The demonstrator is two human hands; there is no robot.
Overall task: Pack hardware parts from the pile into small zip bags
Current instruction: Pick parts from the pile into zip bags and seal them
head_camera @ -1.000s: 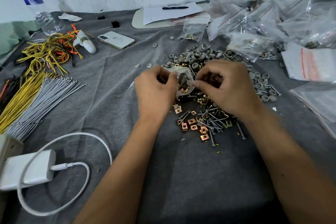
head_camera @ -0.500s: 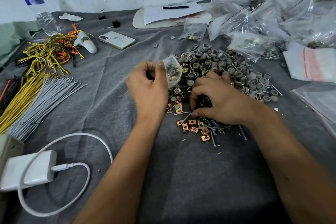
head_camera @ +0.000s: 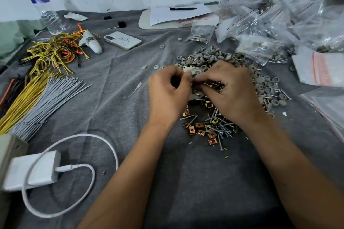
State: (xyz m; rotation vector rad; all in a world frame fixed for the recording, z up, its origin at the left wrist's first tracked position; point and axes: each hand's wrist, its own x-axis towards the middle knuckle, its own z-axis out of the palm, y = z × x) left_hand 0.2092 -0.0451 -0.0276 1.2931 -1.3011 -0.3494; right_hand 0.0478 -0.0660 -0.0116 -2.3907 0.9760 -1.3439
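Observation:
A pile of hardware [head_camera: 214, 128] lies on the grey cloth: copper clip nuts, screws and, further back, grey plastic caps [head_camera: 210, 56]. Above the pile my left hand [head_camera: 167, 95] pinches a small clear zip bag [head_camera: 193, 71] by its edge. My right hand [head_camera: 230, 91] meets it from the right, fingers curled at the bag's mouth; whether a part is between those fingers is hidden. Most of the bag is covered by both hands.
Filled zip bags [head_camera: 264, 29] are heaped at the back right, flat empty bags [head_camera: 323, 69] at the right edge. A phone [head_camera: 122, 40], water bottle [head_camera: 44, 11], wire bundles [head_camera: 37, 95] and a white charger with cable [head_camera: 35, 171] lie on the left.
My right hand has lifted off the pile and come up to the bag's mouth. My left hand with the bag has shifted right to meet it.

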